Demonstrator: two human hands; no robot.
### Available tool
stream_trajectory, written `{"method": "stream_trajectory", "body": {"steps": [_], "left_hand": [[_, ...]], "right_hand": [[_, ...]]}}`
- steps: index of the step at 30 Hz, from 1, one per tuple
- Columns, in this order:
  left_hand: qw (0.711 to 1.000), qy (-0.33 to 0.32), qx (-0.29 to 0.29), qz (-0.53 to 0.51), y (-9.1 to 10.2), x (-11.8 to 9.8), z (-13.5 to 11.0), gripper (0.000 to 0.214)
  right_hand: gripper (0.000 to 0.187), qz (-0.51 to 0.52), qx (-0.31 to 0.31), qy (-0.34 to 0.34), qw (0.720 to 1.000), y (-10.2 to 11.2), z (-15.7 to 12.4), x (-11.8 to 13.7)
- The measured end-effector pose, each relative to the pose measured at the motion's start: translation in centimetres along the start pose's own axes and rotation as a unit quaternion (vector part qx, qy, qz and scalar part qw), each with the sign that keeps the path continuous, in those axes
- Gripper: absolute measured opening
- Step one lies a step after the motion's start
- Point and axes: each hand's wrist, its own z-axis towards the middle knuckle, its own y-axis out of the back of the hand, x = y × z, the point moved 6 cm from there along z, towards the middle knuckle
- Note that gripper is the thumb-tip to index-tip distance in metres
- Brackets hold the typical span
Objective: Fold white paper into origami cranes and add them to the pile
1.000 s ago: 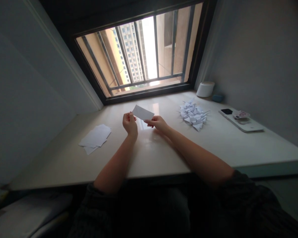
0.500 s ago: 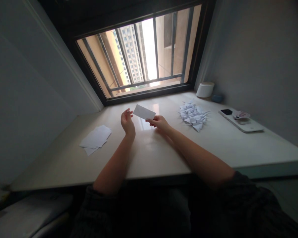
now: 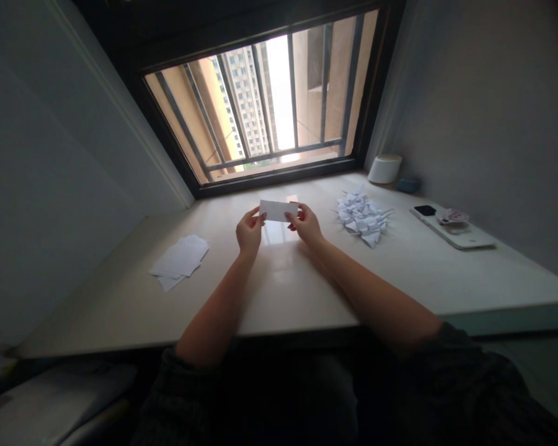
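A small white rectangular sheet of paper (image 3: 277, 210) is stretched between my two hands above the white tabletop (image 3: 279, 291). My left hand (image 3: 250, 230) pinches its left end between thumb and fingers. At the opposite end, my right hand (image 3: 307, 224) grips the paper the same way. To the left lies a loose stack of white paper sheets (image 3: 180, 257). On the right side sits a heap of folded white paper pieces (image 3: 363, 217) with pointed ends.
A phone (image 3: 453, 227) with a ring-like attachment on its back lies at the right. Behind the heap stand a white container (image 3: 384, 168) and a small dark blue object (image 3: 408, 184). A barred window (image 3: 270, 99) closes off the far side, with walls on both sides.
My left hand has moved right and taken hold of the paper's free end. The paper, tilted before, is now nearly level, and my right hand has shifted slightly right.
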Motion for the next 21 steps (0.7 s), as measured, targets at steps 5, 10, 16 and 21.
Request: {"method": "stream_trajectory", "body": {"steps": [5, 10, 16, 21], "left_hand": [[0.999, -0.002, 0.028, 0.037, -0.6, -0.1, -0.6, 0.045], [0.997, -0.012, 0.052, 0.054, -0.9, -0.7, -1.0, 0.053], [0.994, -0.017, 0.053, 0.091, -0.7, -1.2, -1.1, 0.057], [0.989, -0.078, 0.039, 0.121, -0.7, -2.1, -1.2, 0.053]], "right_hand": [[0.073, -0.004, -0.029, 0.033, 0.999, 0.5, 0.0, 0.3], [0.073, 0.015, -0.039, 0.034, 0.999, 0.7, 0.0, 0.3], [0.072, 0.028, -0.05, 0.013, 0.998, 1.0, 0.1, 0.2], [0.074, 0.024, -0.046, 0.009, 0.999, 0.9, 0.1, 0.2]]}}
